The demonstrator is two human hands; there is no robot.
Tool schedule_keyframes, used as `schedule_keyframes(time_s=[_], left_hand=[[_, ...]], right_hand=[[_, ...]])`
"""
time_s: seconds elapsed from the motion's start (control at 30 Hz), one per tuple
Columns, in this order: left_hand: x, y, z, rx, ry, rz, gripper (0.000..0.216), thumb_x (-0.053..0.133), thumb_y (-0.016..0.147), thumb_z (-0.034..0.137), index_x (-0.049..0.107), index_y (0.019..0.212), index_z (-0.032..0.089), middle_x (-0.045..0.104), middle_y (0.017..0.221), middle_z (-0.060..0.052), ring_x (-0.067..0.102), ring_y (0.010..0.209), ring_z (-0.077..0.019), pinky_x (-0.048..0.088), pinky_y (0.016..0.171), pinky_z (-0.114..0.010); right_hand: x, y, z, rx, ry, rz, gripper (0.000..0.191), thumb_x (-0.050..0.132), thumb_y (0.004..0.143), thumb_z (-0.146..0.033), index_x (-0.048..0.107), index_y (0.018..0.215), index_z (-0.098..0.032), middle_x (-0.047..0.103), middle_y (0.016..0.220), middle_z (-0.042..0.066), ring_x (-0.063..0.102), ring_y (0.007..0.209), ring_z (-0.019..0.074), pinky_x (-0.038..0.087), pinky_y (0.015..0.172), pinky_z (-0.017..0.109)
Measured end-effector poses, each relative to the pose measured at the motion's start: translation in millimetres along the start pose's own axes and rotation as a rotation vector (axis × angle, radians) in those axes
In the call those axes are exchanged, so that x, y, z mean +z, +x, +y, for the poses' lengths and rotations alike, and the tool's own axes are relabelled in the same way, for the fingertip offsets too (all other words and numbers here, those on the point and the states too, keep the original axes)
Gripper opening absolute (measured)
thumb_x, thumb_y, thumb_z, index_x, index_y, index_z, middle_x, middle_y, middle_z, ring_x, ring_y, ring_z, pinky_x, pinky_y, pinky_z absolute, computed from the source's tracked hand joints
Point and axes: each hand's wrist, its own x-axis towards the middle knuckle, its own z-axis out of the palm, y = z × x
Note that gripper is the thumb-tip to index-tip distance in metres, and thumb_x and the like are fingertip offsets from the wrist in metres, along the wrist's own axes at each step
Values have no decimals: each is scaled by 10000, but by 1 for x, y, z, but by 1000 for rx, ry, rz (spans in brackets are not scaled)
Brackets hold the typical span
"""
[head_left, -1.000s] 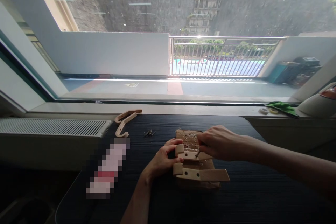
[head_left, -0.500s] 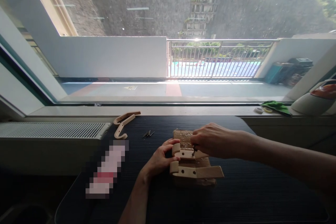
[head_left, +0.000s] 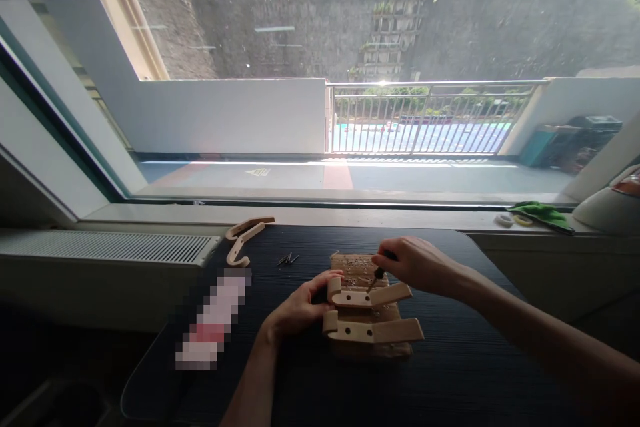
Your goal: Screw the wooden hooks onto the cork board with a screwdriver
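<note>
A brown wooden board (head_left: 345, 262) with a pitted surface lies on the dark table. Across it rest two pale wooden hooks, the upper hook (head_left: 356, 298) and the lower hook (head_left: 397, 331), each showing two dark holes. My left hand (head_left: 303, 303) grips the curled left end of the upper hook, thumb and fingers at the board's left edge. In my right hand (head_left: 410, 263) is a screwdriver (head_left: 379, 273) with a dark handle, held tilted. Its tip is at the right hole of the upper hook; whether a screw sits there I cannot make out.
Several loose screws (head_left: 287, 259) lie left of the board. Farther left are more wooden hooks (head_left: 246, 240) and a blurred pinkish item (head_left: 213, 320). A green cloth (head_left: 543, 215) and rolls of tape (head_left: 504, 220) sit on the windowsill (head_left: 350, 216).
My right hand has risen and turned, baring the screwdriver's shaft and the upper hook's right end. My left hand keeps its hold. The camera view has shifted slightly.
</note>
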Motion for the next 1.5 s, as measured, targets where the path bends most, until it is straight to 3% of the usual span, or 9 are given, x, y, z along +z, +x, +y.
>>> schedule_keyframes(time_s=[0.17,0.3,0.43,0.53,0.63,0.87,1.0,1.23,1.5], left_hand=[[-10,-5,12,-14,42,77,431,541,757,129,578,1181,197,533,1305,-51,502,1175,-224,380,1011,-353],[-17,20,23,-79,398,368,304,461,778,175,653,1013,152,658,1087,-65,602,991,-216,439,931,-351],[-12,66,25,-78,473,421,383,454,814,246,579,1163,145,608,1196,-79,581,1033,-198,428,932,-307],[-4,76,25,-131,527,363,379,560,763,299,622,1101,139,653,1117,-85,602,995,-203,452,877,-280],[4,42,26,-195,615,381,316,589,736,356,672,970,160,689,1000,-84,616,937,-236,446,849,-316],[42,-79,21,-268,814,570,239,473,822,351,659,893,218,674,903,-62,619,874,-234,460,787,-333],[56,-75,29,-15,927,667,340,542,784,312,595,1112,240,570,1192,-75,486,1146,-251,363,998,-387],[67,-34,24,-141,802,324,511,606,734,452,575,1190,222,606,1148,-89,517,1075,-276,376,943,-375],[71,-77,17,-487,721,512,493,562,748,475,561,1171,222,667,888,-74,620,844,-267,435,753,-336]], right_hand=[[7,-55,12,190,539,372,384,459,817,-525,662,815,-199,520,538,-12,400,483,117,281,461,238],[68,-100,0,341,1195,339,432,547,717,-598,677,792,-193,401,441,-50,326,415,97,227,404,231],[118,-115,-24,520,1476,325,446,623,624,-626,694,765,-209,510,478,-26,467,447,122,299,386,215],[127,-109,-28,542,1627,358,407,687,580,-590,690,709,-204,633,625,9,579,560,162,426,453,234],[123,-97,-14,488,1786,413,369,742,573,-507,702,771,-197,672,706,20,614,660,183,487,535,250],[122,-73,24,510,1903,647,375,751,612,-443,682,883,-192,611,573,-33,589,640,149,509,614,245],[123,-84,32,570,1896,669,385,770,597,-429,678,885,-190,635,631,-25,585,659,134,485,582,203],[132,-120,-2,697,1726,748,419,718,654,-464,641,978,-209,655,737,-4,592,670,150,469,543,207],[101,-9,-8,357,1454,718,373,591,751,-491,616,913,-156,529,621,-19,501,577,130,426,520,240]])
